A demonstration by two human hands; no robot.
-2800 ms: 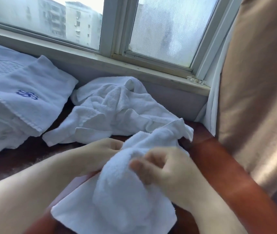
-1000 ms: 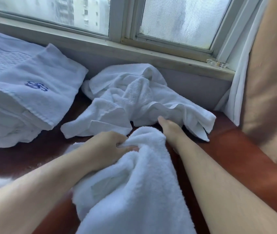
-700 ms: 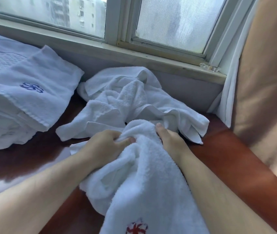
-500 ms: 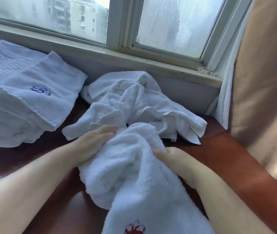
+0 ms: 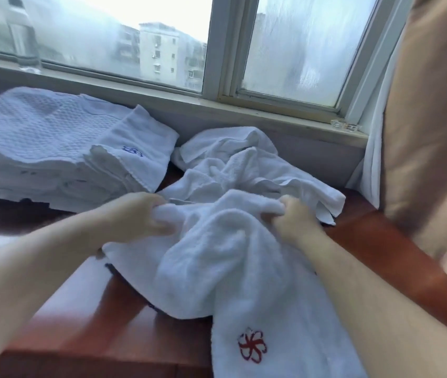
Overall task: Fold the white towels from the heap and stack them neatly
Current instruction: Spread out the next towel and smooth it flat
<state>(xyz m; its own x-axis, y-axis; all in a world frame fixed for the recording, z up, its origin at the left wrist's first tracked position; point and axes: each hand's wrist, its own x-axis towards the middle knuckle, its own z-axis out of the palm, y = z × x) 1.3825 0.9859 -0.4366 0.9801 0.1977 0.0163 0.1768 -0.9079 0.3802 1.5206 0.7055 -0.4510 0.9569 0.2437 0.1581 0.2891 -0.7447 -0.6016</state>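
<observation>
A white terry towel (image 5: 225, 241) bearing a red embroidered flower emblem (image 5: 252, 346) is gripped at its far edge by both hands. The left hand (image 5: 140, 214) is closed round a bunched fold on the left side, and the right hand (image 5: 296, 219) is closed round a fold on the right. The towel is draped, crumpled, over a reddish-brown polished wooden surface (image 5: 124, 309), with its emblem end nearest the camera. Just behind it, a heap of crumpled white towels (image 5: 244, 167) is located below the pale window sill (image 5: 271, 113). A stack of folded white towels (image 5: 53, 148) is positioned to the left.
</observation>
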